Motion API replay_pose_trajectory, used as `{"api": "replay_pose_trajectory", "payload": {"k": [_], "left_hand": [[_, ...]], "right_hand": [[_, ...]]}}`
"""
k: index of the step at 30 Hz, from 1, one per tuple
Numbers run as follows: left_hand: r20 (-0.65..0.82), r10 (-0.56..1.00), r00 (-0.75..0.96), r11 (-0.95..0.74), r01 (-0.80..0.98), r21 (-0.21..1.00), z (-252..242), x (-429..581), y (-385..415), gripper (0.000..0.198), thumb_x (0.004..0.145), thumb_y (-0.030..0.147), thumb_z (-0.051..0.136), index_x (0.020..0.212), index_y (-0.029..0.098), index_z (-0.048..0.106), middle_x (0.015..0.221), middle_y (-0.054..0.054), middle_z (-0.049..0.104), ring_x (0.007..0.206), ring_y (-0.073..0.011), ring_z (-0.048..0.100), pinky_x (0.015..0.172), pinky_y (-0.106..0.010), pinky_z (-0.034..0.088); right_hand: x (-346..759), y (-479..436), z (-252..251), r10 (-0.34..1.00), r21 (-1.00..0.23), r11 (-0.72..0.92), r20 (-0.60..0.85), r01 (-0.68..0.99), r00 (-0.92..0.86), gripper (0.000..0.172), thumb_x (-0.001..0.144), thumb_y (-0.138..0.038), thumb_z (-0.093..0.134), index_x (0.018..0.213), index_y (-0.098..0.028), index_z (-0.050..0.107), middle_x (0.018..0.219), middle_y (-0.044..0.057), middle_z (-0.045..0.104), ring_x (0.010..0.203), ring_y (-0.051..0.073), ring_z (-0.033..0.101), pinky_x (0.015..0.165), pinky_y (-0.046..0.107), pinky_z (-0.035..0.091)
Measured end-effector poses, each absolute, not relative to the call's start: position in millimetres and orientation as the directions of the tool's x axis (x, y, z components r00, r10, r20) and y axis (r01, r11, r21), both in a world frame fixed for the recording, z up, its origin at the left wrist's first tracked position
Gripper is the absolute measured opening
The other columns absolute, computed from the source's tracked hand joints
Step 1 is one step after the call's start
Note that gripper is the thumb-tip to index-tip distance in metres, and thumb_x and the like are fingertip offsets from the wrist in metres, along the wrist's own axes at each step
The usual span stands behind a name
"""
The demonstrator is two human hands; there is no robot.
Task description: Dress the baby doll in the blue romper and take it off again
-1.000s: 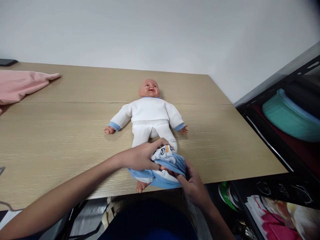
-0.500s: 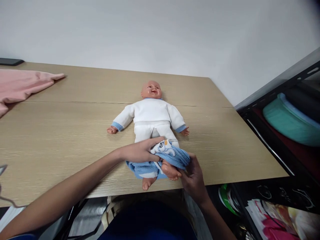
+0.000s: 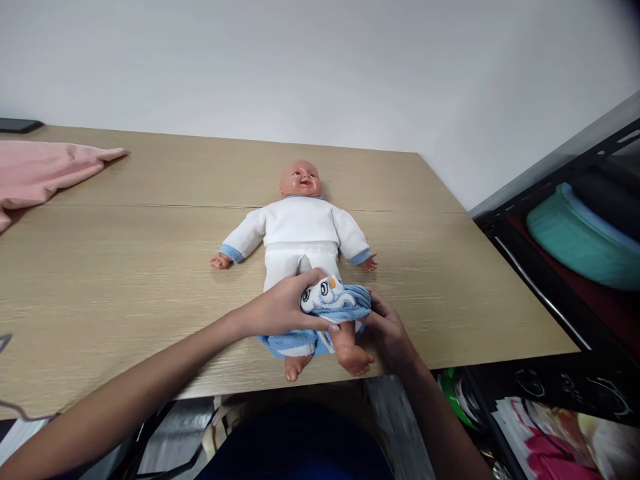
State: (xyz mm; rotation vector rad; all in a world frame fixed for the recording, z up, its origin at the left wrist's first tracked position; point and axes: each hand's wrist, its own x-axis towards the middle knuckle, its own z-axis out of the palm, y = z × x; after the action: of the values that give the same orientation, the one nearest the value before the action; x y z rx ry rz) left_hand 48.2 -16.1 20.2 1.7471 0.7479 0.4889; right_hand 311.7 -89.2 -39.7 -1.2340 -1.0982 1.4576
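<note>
A baby doll (image 3: 301,220) in a white top and white trousers lies on its back, its feet towards me at the table's front edge. Blue-and-white terry cloth with an embroidered cartoon face (image 3: 336,298) is bunched around its lower leg on the right. My left hand (image 3: 280,303) is closed on the left side of this bunched cloth, thumb below and fingers above. On the other side, my right hand (image 3: 387,327) pinches the cloth's right edge. The doll's bare foot (image 3: 354,359) sticks out below it. More blue cloth (image 3: 290,343) surrounds the other leg, whose bare foot also shows.
The wooden table (image 3: 150,267) meets a white wall behind. A pink cloth (image 3: 55,167) and a dark flat object (image 3: 20,125) lie at the left. To the right stands a black rack with a teal basin (image 3: 583,233). Papers and a pink item sit lower right.
The bunched cloth has moved up the doll's leg on the right, so more of the lower leg and foot shows. Both hands stay on the cloth.
</note>
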Motion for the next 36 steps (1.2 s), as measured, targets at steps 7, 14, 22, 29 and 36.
{"api": "replay_pose_trajectory", "payload": {"k": [7, 14, 22, 29, 36], "left_hand": [[0.006, 0.781, 0.624, -0.309, 0.377, 0.873, 23, 33, -43, 0.068, 0.089, 0.063, 0.090, 0.139, 0.025, 0.063, 0.130, -0.009, 0.071, 0.117, -0.0324, 0.066, 0.099, -0.041, 0.051], [0.094, 0.929, 0.357, -0.289, 0.547, 0.786, 5, -16, -93, 0.046, 0.099, 0.052, 0.082, 0.131, 0.029, 0.059, 0.128, -0.009, 0.066, 0.121, -0.0330, 0.059, 0.101, -0.044, 0.051], [-0.049, 0.894, 0.446, -0.115, 0.333, 0.936, -10, -33, -98, 0.017, 0.113, 0.043, 0.061, 0.119, 0.027, 0.063, 0.139, -0.011, 0.062, 0.131, -0.0286, 0.060, 0.112, -0.041, 0.050], [0.105, 0.965, 0.240, -0.174, 0.285, 0.943, -14, -18, -76, 0.022, 0.115, 0.045, 0.056, 0.111, 0.024, 0.060, 0.167, -0.013, 0.048, 0.158, -0.0334, 0.043, 0.131, -0.050, 0.036], [0.086, 0.980, 0.179, -0.143, 0.333, 0.932, -23, -10, -20, 0.035, 0.112, 0.058, 0.056, 0.111, 0.023, 0.054, 0.099, -0.001, 0.058, 0.092, -0.0205, 0.055, 0.089, -0.032, 0.050]], "right_hand": [[329, -80, -14, 0.911, -0.985, -0.069, -0.128, 0.159, -0.393, 0.044, 0.093, -0.047, 0.084, 0.129, -0.030, 0.067, 0.115, 0.002, 0.071, 0.109, 0.026, 0.068, 0.097, 0.034, 0.056], [329, -68, -13, 0.899, -0.996, -0.037, -0.066, 0.075, -0.433, 0.043, 0.095, -0.062, 0.081, 0.116, -0.026, 0.070, 0.117, 0.005, 0.066, 0.106, 0.025, 0.065, 0.088, 0.033, 0.057], [311, -49, -26, 0.979, -0.986, 0.008, -0.026, 0.169, -0.201, 0.033, 0.107, -0.059, 0.068, 0.108, -0.027, 0.060, 0.088, -0.002, 0.059, 0.079, 0.018, 0.056, 0.070, 0.029, 0.048], [306, -27, -43, 0.983, -0.967, 0.174, 0.160, 0.185, -0.087, 0.027, 0.110, -0.052, 0.066, 0.112, -0.026, 0.058, 0.096, 0.000, 0.063, 0.091, 0.020, 0.062, 0.085, 0.032, 0.052], [290, 4, -34, 0.968, -0.939, 0.233, 0.200, 0.253, -0.149, 0.031, 0.106, -0.056, 0.066, 0.113, -0.026, 0.062, 0.102, 0.002, 0.067, 0.098, 0.024, 0.063, 0.095, 0.035, 0.053]]}}
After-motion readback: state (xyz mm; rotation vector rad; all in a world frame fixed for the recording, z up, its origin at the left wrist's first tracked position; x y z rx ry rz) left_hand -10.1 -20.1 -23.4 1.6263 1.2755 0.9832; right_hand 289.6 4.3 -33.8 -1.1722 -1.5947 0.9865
